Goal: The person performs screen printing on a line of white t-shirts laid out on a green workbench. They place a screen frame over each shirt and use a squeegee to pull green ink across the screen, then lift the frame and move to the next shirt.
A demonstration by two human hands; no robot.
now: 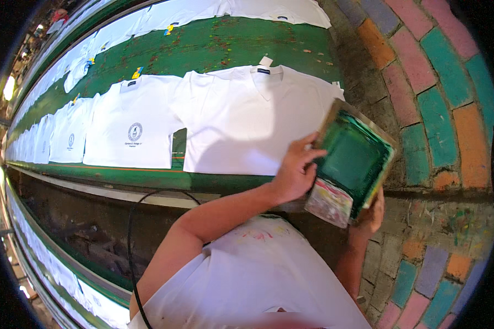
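Note:
Both hands hold a screen printing frame, tilted, with a wooden rim and a green, ink-smeared inside. My left hand is closed on its left edge, the fingertips lying over the rim. At the lower right edge my right hand grips it from the side, partly hidden behind the frame. A pale panel stained with paint sits at the frame's near end, close to my left wrist. Beyond my left hand a plain white V-neck T-shirt lies flat, and the frame overlaps its right side.
A long green table carries rows of white T-shirts; a shirt to the left bears a round dark print. Painted bricks border the right. A black cable loops beside my left arm. Another shirt-covered table runs at lower left.

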